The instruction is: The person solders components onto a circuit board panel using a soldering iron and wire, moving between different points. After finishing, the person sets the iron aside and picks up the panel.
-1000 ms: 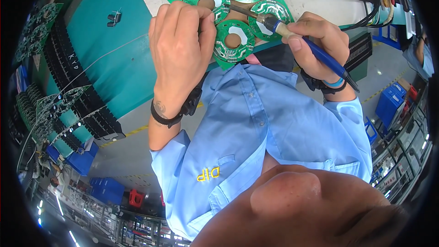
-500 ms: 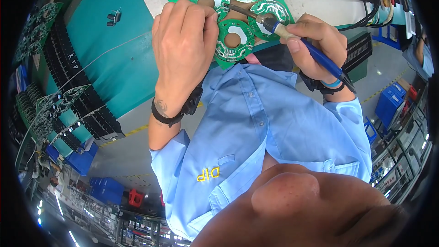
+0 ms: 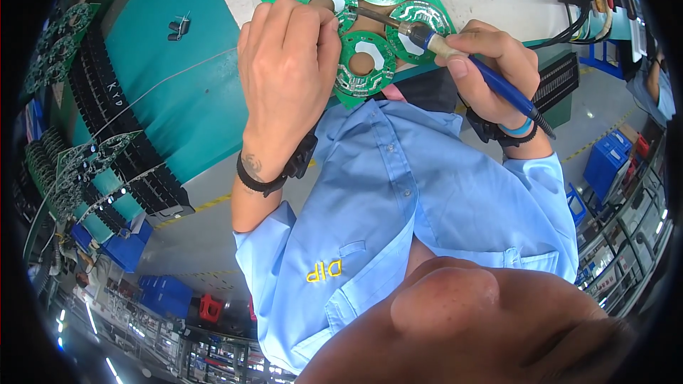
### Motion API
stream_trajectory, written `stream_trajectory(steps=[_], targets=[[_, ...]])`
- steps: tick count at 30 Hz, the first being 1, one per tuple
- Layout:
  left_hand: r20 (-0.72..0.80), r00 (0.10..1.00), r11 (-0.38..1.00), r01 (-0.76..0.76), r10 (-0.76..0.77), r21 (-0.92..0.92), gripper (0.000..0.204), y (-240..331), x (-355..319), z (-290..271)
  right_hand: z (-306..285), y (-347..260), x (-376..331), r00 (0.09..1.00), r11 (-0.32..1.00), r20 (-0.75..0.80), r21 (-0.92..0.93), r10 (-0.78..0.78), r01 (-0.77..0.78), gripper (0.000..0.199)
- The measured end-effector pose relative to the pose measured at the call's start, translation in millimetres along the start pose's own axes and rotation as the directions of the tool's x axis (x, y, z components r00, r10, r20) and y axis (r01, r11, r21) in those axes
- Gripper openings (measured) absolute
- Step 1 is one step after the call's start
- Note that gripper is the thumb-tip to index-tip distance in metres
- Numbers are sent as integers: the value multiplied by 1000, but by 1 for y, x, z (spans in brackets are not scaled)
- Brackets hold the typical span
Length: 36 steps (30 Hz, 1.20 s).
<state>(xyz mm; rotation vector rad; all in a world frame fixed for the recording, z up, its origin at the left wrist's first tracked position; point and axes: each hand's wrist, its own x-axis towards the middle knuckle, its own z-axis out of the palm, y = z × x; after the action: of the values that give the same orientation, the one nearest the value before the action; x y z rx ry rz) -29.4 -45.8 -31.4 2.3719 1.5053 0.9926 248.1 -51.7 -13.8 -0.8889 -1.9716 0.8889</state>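
A green panel of several ring-shaped circuit boards (image 3: 364, 85) lies on the bench in front of me. My left hand (image 3: 284, 64) is closed over the panel's left side, its fingers curled and pinched by the middle ring. A thin grey solder wire (image 3: 167, 78) runs across the green mat into that hand; its end is hidden behind the fingers. In my right hand (image 3: 509, 57) is a blue-handled soldering iron (image 3: 501, 90), held like a pen. The iron's metal tip points left and meets the middle ring close to my left fingertips; exact contact cannot be made out.
Two or so small black cylindrical parts (image 3: 179, 27) with leads lie on the green mat (image 3: 192, 114). Black slotted strips (image 3: 114, 110) and populated circuit boards (image 3: 92, 163) stand at left. Dark cables (image 3: 580, 25) hang at the upper right, above a black slotted holder (image 3: 558, 77).
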Motion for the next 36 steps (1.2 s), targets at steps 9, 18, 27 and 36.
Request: stream_trajectory(steps=[9, 18, 27, 36], targets=[[18, 1000, 1000, 11, -11, 4, 17, 1, 1, -1, -1, 1, 1, 1000, 1000, 15, 26, 15, -16, 20], [48, 999, 1000, 11, -12, 16, 15, 3, 4, -3, 6, 2, 1, 995, 998, -84, 56, 44, -39, 20], [91, 996, 999, 17, -20, 39, 13, 6, 9, -7, 5, 0, 0, 994, 996, -85, 61, 72, -67, 19], [101, 994, 998, 38, -42, 40, 14, 6, 7, -9, 6, -1, 1, 992, 996, -110, 62, 69, -62, 18]])
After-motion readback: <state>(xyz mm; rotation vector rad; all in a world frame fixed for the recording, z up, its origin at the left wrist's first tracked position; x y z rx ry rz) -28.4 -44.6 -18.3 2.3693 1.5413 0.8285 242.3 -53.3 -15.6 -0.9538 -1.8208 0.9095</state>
